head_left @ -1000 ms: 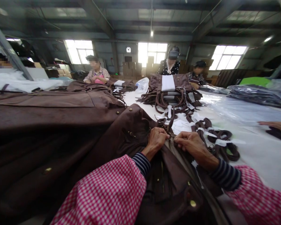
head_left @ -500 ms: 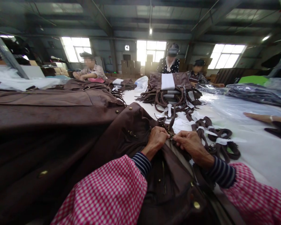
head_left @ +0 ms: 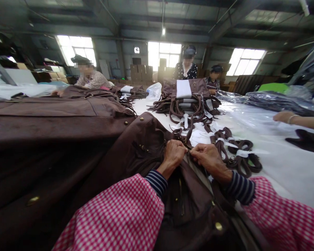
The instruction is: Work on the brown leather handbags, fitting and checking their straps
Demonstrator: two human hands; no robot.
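A dark brown handbag (head_left: 157, 139) with brass-coloured studs lies in front of me, its long opening edged by a paler strip (head_left: 202, 177). My left hand (head_left: 174, 153) is closed in a pinch at the far end of that opening. Close beside it, my right hand (head_left: 209, 160) also pinches the bag's edge, fingertips almost meeting the left ones. The small part between the fingers is mostly hidden. Just beyond the fingertips is a brown strap (head_left: 190, 130) with metal fittings.
Another brown bag (head_left: 57, 122) fills the left. Ahead stands a stack of brown bags (head_left: 170, 89) with white wrapping. Coiled straps (head_left: 247, 162) lie right of my hands on the white table (head_left: 282, 177). A co-worker's hand (head_left: 284, 116) rests near plastic-wrapped goods (head_left: 282, 103); other people work opposite.
My view has turned slightly right. Both hands stay pinched at the same spot on the bag, fingertips a little closer together. The co-worker's hand at right has curled in.
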